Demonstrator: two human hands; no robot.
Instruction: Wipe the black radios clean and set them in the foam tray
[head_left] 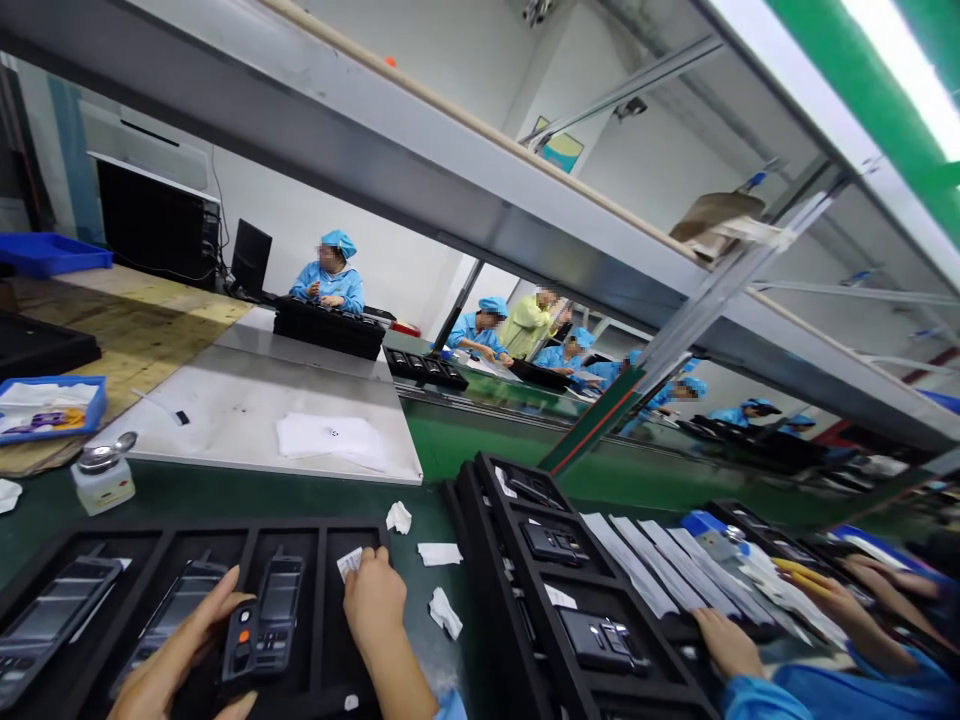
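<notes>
My left hand (176,655) grips a black handheld device (238,645) between thumb and fingers; an orange button shows on its side. It is over a black foam tray (319,535) whose compartments hold similar devices with screens and keypads, such as one handheld device (279,610) just beside it. At the tray's right compartment, my right hand (379,605) has its fingers closed at a small white printed label (349,563). That compartment holds no device that I can see. The palm side of my right hand is hidden.
A stack of black trays (517,560) with devices stands to the right. Crumpled white tissues (399,517) and a white dispenser bottle (103,480) lie around the tray. A co-worker's hand (727,642) is near white paper strips (628,565). A metal shelf (450,190) crosses overhead.
</notes>
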